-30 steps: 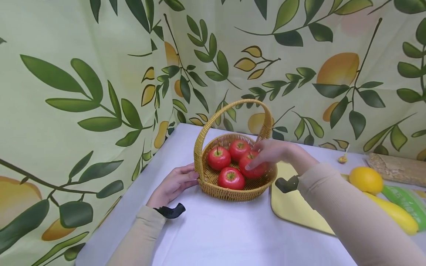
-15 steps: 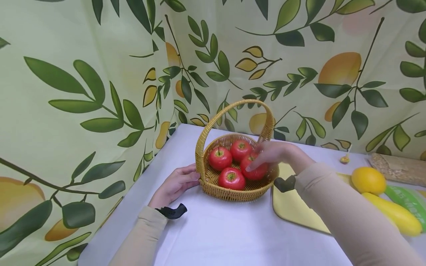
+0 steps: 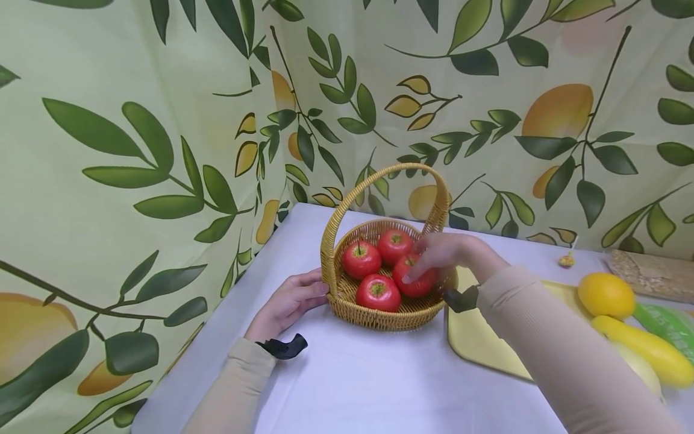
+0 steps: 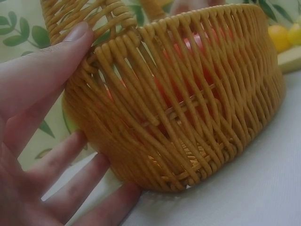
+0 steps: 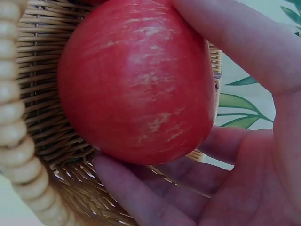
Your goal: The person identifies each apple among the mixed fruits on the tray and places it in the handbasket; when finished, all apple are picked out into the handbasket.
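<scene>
A woven wicker basket (image 3: 390,322) with a tall arched handle (image 3: 329,241) stands on the white-covered table, holding several red apples (image 3: 378,293). My right hand (image 3: 447,252) reaches into its right side and grips the rightmost apple (image 5: 138,80). In the right wrist view the thumb lies at the top of that apple, with fingers curled around its side and underside. On the basket's left, my left hand (image 3: 293,301) rests against the outer wall. The left wrist view shows its thumb at the handle's base and the other fingers spread and fairly straight along the wicker (image 4: 188,108).
Right of the basket lies a yellow board (image 3: 482,337), partly under my right forearm. Farther right are an orange (image 3: 606,295), a long yellow vegetable (image 3: 647,352), a green packet (image 3: 664,328) and a brown package (image 3: 650,274). A patterned cloth (image 3: 352,120) hangs behind.
The view has shifted slightly, and a pale round item now shows beside my right sleeve. Both hands keep their places: the right on the apple, the left against the basket.
</scene>
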Demonstrator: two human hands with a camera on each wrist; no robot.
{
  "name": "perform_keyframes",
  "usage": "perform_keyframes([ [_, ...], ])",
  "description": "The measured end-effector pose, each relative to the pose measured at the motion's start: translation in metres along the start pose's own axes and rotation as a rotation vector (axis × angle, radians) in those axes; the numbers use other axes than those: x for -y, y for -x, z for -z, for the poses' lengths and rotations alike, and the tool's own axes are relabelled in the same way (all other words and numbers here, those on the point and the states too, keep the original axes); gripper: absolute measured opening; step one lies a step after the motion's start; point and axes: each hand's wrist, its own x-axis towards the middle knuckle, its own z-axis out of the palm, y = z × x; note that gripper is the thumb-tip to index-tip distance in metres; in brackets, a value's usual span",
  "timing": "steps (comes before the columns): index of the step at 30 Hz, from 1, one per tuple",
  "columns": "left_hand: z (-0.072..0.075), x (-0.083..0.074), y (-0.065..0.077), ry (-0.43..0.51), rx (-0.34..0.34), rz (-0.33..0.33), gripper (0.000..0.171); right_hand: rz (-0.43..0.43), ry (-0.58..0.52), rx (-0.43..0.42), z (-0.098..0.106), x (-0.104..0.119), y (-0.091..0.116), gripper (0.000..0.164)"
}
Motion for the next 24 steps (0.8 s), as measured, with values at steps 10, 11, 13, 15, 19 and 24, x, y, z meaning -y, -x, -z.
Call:
perform_keyframes([
  [10, -0.0009, 0.0000, 0.0016, 0.005, 0.010, -0.005, 0.025, 0.008, 0.003, 0.016, -0.0007, 0.0016, -0.0011, 0.087],
  [11, -0.0008, 0.0000, 0.0017, 0.006, 0.011, -0.006, 0.025, 0.006, 0.000, 0.016, -0.0006, 0.0017, -0.0017, 0.084],
  [13, -0.0006, 0.0002, 0.0017, 0.008, 0.013, -0.011, 0.025, 0.007, -0.002, 0.015, -0.0006, 0.0016, -0.0026, 0.080],
  [15, -0.0004, 0.0006, 0.0015, 0.011, 0.017, -0.018, 0.026, 0.015, 0.002, 0.016, -0.0009, 0.0008, -0.0037, 0.076],
  [19, 0.0003, 0.0011, 0.0012, 0.013, 0.021, -0.024, 0.026, 0.018, -0.009, 0.006, -0.0024, -0.0012, -0.0052, 0.075],
  [24, 0.0006, 0.0014, 0.0015, 0.006, 0.015, -0.016, 0.025, 0.012, -0.034, 0.008, -0.0041, -0.0040, -0.0080, 0.077],
])
